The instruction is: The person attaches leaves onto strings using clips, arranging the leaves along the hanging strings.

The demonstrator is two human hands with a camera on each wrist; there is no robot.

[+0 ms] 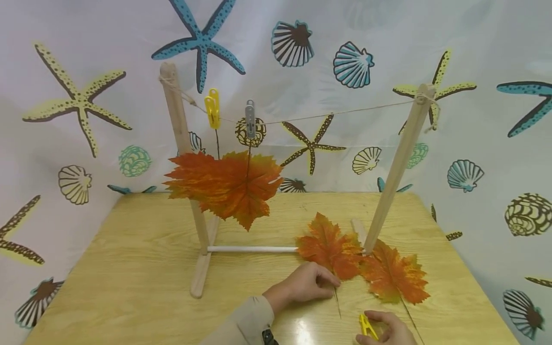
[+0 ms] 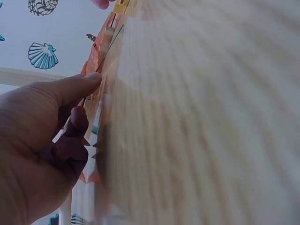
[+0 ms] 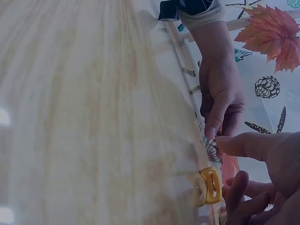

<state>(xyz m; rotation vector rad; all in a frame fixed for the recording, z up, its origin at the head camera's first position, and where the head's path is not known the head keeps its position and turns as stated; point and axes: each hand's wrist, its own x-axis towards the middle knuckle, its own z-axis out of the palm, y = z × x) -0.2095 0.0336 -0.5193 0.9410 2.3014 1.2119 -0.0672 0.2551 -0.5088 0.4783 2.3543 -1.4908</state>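
My left hand [image 1: 308, 283] pinches the thin stem of an orange maple leaf [image 1: 329, 247] lying on the table. In the left wrist view, the stem [image 2: 110, 47] runs past the thumb tip. To the right, my right hand [image 1: 390, 328] holds a yellow clothespin [image 1: 366, 327] between thumb and fingers, just above the tabletop. Beside it lies a second orange maple leaf [image 1: 394, 273], its stem passing by the right hand. Two more leaves [image 1: 247, 184] hang overlapping from the string, under a yellow clothespin [image 1: 212, 109] and a grey clothespin [image 1: 250, 119].
A string [image 1: 336, 114] spans two wooden posts, the left post [image 1: 177, 105] and the right post [image 1: 398, 165]. A white rod [image 1: 258, 249] joins their feet low over the wooden table [image 1: 129, 268]. Behind hangs a cloth [image 1: 267, 62] printed with shells and starfish.
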